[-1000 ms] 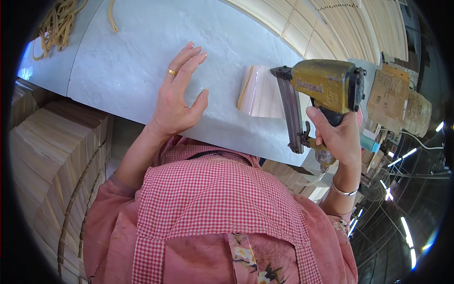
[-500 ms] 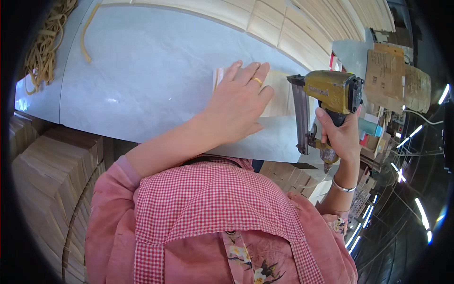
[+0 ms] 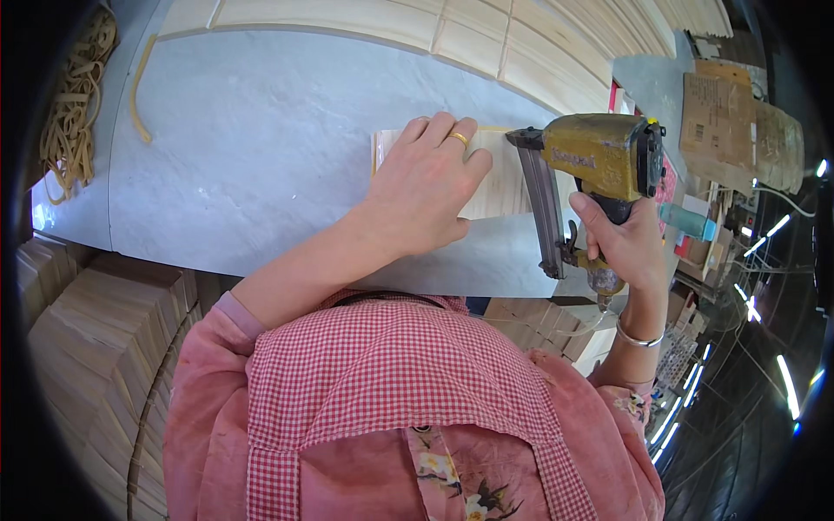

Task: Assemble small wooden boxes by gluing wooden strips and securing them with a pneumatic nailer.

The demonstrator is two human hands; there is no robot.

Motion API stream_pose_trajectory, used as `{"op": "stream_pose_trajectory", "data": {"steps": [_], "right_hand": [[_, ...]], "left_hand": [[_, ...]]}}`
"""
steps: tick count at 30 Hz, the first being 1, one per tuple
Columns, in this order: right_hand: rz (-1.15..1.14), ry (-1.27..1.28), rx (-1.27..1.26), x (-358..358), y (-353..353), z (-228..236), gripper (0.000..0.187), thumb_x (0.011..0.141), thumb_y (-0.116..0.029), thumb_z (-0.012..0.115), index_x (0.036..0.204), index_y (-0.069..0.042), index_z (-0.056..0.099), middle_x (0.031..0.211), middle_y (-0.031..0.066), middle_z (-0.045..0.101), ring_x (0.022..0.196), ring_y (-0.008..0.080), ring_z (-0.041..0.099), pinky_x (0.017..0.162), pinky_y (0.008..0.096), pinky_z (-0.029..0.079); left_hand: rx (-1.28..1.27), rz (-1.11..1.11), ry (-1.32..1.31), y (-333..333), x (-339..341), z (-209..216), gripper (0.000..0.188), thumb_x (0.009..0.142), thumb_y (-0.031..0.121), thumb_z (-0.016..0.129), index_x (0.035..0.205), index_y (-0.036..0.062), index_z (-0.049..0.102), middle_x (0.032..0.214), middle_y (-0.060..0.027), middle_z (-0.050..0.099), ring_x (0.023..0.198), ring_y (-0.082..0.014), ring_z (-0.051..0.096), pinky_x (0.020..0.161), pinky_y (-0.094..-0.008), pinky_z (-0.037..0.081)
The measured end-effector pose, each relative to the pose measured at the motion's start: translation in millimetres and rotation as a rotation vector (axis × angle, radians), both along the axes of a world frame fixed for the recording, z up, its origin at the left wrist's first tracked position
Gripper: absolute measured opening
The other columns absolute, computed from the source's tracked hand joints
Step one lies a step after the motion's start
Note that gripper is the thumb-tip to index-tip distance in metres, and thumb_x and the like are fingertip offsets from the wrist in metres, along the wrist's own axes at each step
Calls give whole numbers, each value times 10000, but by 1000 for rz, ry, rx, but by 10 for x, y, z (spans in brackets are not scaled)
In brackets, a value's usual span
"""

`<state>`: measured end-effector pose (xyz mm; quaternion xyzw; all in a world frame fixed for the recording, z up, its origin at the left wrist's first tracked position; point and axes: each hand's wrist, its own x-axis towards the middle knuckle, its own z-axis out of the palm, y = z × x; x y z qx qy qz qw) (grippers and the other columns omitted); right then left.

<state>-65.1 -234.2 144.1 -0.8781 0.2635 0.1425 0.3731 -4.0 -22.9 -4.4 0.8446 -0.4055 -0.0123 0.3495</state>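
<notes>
A flat pale wooden piece with a yellowish rim along its far and left edges lies on the grey-white table. My left hand spans it, fingers bent over the far edge and thumb down by the near edge, gripping it against the tabletop. A gold ring is on one finger. In my right hand is a yellow and black nail gun, my fingers wrapped round its handle. Its nose is at the far edge of the wooden piece, right of my left hand; whether it touches cannot be told.
Long pale wooden mouldings line the table's far side. A loose tan strip and a tangled bundle of bands lie at the left. Stacked boards stand below left. Beyond the table at right are cardboard boxes and a teal bottle.
The view has shifted, so table and hands sit further left in it. Both hands keep their grips, and the nail gun's nose stays near the wooden piece's far edge.
</notes>
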Motion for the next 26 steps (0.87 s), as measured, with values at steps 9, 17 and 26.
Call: {"op": "stream_pose_trajectory", "data": {"steps": [9, 17, 26], "right_hand": [[-124, -138, -57, -218, -33, 10, 288, 865, -183, 797, 1008, 28, 664, 637, 23, 597, 459, 99, 498, 425, 234, 386], [-341, -355, -279, -1227, -1009, -559, 350, 897, -206, 726, 1116, 45, 620, 803, 116, 665, 607, 184, 612, 583, 298, 500], [-146, -178, -738, -1791, -1986, -1607, 604, 839, -95, 647, 1412, 10, 491, 1250, 257, 648, 1085, 431, 648, 924, 461, 513]], "left_hand": [[-45, -6, -54, 4, -24, -36, 434, 626, 226, 822, 975, 50, 635, 1216, -184, 599, 1070, -329, 520, 994, -423, 413], [-335, 180, 1038, 1074, 250, 378, 580, 878, 377, 721, 1261, -51, 638, 1160, -159, 704, 979, -209, 649, 855, -339, 526], [-459, 833, 950, 2405, -678, 213, 472, 978, 343, 645, 1265, -31, 630, 1150, -118, 661, 1005, -170, 585, 933, -278, 480]]}}
